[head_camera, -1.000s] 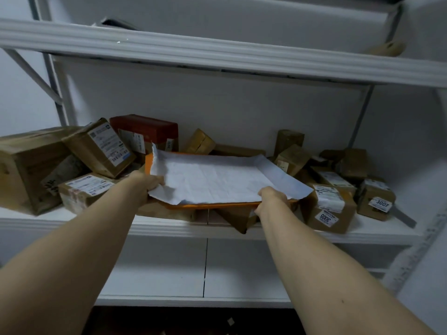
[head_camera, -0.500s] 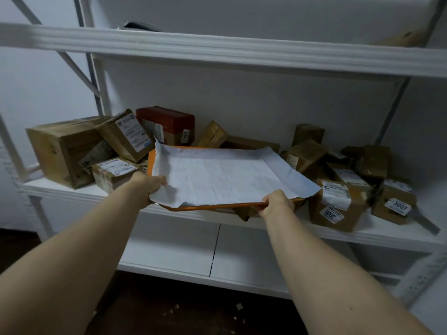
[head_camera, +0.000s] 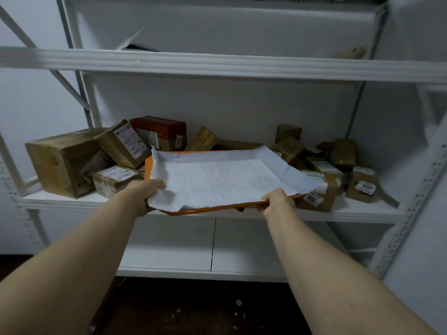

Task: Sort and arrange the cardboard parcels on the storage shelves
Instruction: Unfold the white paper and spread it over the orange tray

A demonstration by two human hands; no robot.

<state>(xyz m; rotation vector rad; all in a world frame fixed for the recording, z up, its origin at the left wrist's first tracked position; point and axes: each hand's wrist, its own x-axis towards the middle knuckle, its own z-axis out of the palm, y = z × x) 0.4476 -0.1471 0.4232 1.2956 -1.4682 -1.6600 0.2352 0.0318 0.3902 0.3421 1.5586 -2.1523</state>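
Shelf (head_camera: 350, 212) front, hands (head_camera: 143, 197) (head_camera: 277, 201) (curled) round tray (head_camera: 217, 209)

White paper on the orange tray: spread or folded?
Spread. The white paper covers nearly the whole orange tray, creased, its corners overhanging the rim.

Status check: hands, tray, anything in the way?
Gripping orange tray: left hand, right hand; white paper lines it. Tray at middle shelf. Jumbled parcels crowd it both sides.

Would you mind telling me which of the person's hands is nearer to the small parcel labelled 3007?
Right. The right hand grips the near-right corner of the orange tray, left of the parcel labelled 3007; the left hand holds the tray's opposite side, much farther away.
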